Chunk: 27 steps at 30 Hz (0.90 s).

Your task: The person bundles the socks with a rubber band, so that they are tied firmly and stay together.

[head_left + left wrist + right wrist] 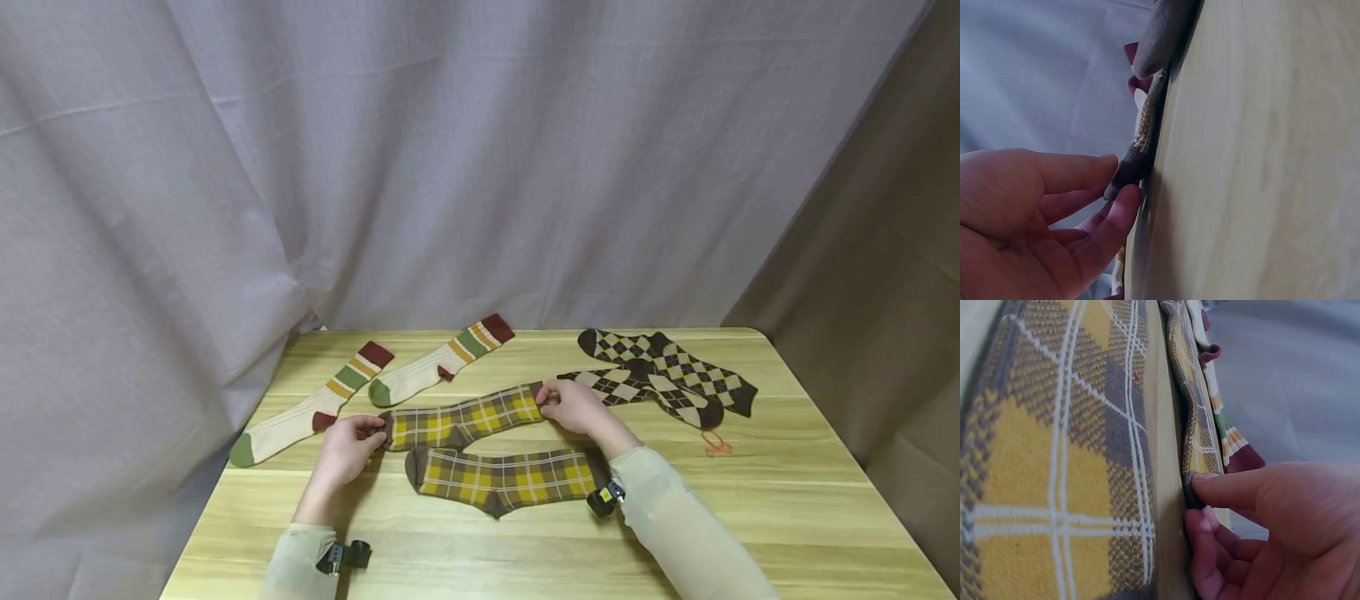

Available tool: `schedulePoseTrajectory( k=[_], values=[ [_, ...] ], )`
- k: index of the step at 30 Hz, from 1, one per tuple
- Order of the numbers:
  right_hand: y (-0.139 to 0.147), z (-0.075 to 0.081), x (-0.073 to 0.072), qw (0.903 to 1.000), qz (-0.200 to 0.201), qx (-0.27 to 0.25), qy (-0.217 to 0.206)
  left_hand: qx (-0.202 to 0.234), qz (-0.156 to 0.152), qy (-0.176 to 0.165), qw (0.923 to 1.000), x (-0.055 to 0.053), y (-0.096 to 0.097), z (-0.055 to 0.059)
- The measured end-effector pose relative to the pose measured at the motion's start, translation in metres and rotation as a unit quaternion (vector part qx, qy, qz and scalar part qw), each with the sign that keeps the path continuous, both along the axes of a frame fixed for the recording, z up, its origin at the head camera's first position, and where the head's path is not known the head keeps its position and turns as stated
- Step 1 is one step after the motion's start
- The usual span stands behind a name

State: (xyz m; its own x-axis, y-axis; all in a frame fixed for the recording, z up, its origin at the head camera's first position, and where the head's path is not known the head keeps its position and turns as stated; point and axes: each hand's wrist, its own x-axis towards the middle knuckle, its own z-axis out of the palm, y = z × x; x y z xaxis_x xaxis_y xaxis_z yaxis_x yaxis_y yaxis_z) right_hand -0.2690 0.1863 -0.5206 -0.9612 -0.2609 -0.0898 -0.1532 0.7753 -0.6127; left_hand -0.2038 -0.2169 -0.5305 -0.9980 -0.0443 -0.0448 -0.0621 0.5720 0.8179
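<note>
Two brown and yellow plaid socks lie one behind the other on the wooden table. My left hand (347,448) pinches the dark toe of the rear plaid sock (465,418) between thumb and fingers, seen close up in the left wrist view. At its other end, my right hand (577,407) pinches the brown cuff, also visible in the right wrist view. The rear sock stretches between both hands, at the tabletop. Nearer to me rests the front plaid sock (510,479), its cuff end beside my right wrist and partly hidden by the wrist camera.
Two cream socks with striped cuffs, one at the left (300,417) and one farther back (420,371), lie on the table (480,558). At the right are dark argyle socks (697,371), overlapping, and a small orange loop (716,444). Grey curtain (480,167) hangs behind.
</note>
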Motion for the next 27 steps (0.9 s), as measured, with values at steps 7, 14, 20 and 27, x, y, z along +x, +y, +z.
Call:
schedulePoseTrajectory(
  k=[7,14,20,27],
  values=[
    [-0.0021,0.0016,0.0014,1.0,-0.004,0.008,-0.004,-0.006,0.0,0.001,1.0,-0.0007,-0.0016,-0.001],
    [-0.0031,0.001,0.0002,0.9999,-0.004,0.009,-0.006,0.011,0.001,-0.014,0.9998,0.0001,-0.0029,-0.001],
    [-0.0025,-0.0013,0.0005,0.9999,-0.007,0.005,-0.006,0.014,0.005,-0.019,0.9997,0.0007,-0.0032,-0.0015],
    [0.002,-0.0053,-0.0022,0.9999,-0.009,0.006,-0.009,0.009,-0.001,-0.021,0.9997,-0.001,-0.0041,-0.0011]
  ],
)
